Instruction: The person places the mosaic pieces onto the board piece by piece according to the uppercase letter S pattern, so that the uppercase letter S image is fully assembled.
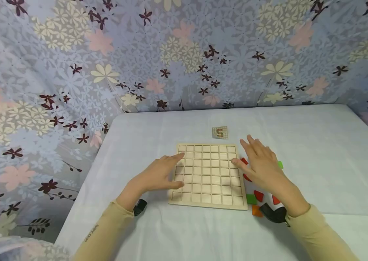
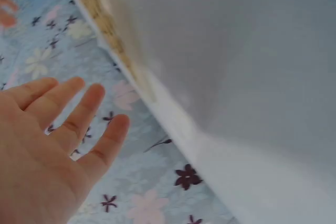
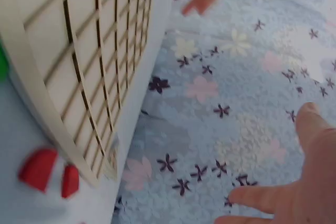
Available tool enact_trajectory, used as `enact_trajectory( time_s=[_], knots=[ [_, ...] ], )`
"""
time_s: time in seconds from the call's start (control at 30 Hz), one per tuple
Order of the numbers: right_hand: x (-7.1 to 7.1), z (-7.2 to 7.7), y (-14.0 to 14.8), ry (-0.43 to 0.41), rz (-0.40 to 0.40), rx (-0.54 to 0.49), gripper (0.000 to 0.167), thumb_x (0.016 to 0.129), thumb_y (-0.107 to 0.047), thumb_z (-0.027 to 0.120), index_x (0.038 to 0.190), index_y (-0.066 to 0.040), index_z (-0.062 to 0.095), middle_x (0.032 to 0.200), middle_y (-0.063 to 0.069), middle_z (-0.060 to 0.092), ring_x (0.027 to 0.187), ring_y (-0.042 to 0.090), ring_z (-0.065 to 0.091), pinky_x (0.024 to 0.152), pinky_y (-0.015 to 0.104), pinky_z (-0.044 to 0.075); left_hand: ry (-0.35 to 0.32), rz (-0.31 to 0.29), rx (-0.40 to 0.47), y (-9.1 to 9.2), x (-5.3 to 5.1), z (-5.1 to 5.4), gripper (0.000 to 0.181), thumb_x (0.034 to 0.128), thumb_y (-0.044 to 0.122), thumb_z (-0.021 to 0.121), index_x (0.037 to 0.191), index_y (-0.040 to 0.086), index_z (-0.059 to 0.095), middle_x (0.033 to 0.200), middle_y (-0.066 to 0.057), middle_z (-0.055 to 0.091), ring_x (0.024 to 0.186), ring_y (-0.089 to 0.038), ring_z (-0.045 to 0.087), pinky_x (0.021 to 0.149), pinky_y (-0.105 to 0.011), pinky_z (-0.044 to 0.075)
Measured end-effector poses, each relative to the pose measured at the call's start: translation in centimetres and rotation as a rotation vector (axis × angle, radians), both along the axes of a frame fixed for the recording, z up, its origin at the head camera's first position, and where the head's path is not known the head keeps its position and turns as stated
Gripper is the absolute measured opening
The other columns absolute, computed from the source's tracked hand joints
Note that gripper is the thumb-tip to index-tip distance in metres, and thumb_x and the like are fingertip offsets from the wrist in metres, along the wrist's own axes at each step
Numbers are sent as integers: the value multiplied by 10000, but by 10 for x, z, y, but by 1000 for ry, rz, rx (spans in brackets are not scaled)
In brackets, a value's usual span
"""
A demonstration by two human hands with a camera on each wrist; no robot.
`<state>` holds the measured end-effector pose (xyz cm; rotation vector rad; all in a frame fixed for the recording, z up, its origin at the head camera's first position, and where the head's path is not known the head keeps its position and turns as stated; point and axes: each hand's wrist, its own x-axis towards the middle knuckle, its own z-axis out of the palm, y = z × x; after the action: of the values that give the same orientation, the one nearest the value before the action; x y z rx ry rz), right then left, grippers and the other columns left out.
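Observation:
A square wooden board (image 1: pixel 206 178) with a grid of shallow cells lies on the white cloth. The left hand (image 1: pixel 159 174) hovers at its left edge, fingers straight and thumb apart, holding nothing. Over the board's right edge and the coloured pieces is the right hand (image 1: pixel 260 165), fingers spread and holding nothing. Beneath and beside it lie red pieces (image 1: pixel 258 196), a green piece (image 1: pixel 251 199) and an orange piece (image 1: pixel 257 211), some partly hidden by the hand. In the left wrist view the left hand (image 2: pixel 58 140) shows extended fingers; the right hand (image 3: pixel 299 182) does likewise in the right wrist view.
Behind the board lies a small patterned card (image 1: pixel 220 132). A black object (image 1: pixel 140 207) sits beside the left forearm, and black curved pieces (image 1: pixel 272 213) lie by the right wrist. A floral cloth (image 1: pixel 184 54) hangs behind the white-covered table (image 1: pixel 145 127).

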<state>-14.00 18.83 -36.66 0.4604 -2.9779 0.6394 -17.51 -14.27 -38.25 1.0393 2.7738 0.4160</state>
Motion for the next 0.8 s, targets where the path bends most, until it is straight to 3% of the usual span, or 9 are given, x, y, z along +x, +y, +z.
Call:
enact_trajectory(
  time_s=[0.13,0.3,0.4,0.47,0.57,0.8],
  knots=[
    [-11,10,19,40,51,-148,695,982,-442,444,1489,-18,228,1537,213,133,1358,465,152,1017,689,154,-59,-17,6,-10,-2,-9,961,810,550,636,1506,56,195,1526,-78,262,1342,-299,313,1038,-527,324],
    [-32,21,47,26,118,-378,534,1017,-287,423,1484,-74,276,1476,206,286,1274,446,347,927,665,339,-123,-13,26,-15,-3,-16,1004,796,480,695,1504,21,151,1541,-100,185,1382,-263,241,1112,-398,241],
    [-47,23,64,-7,119,-476,456,1034,-254,368,1470,-126,328,1436,166,375,1199,343,478,916,468,457,-155,-21,34,-14,-1,-18,1011,788,434,720,1500,3,147,1540,-122,179,1387,-255,227,1120,-358,219],
    [-59,22,74,-20,130,-530,432,1038,-235,353,1451,-111,364,1420,156,399,1155,229,529,909,307,469,-167,-30,32,-13,0,-19,1009,780,406,736,1493,-14,158,1536,-141,183,1389,-258,221,1121,-358,215],
    [-74,17,89,-37,135,-580,422,1038,-233,348,1424,-69,396,1403,153,419,1065,87,558,833,140,455,-187,-31,30,-11,2,-20,999,771,368,757,1487,-23,181,1532,-154,192,1390,-259,220,1122,-363,216],
    [-91,-3,119,-167,53,-551,449,1024,-318,385,1398,-73,431,1390,127,442,1001,57,553,792,134,466,-264,38,8,-9,4,-22,972,775,334,769,1497,21,198,1522,-165,226,1380,-284,246,1106,-398,260]
  ],
)
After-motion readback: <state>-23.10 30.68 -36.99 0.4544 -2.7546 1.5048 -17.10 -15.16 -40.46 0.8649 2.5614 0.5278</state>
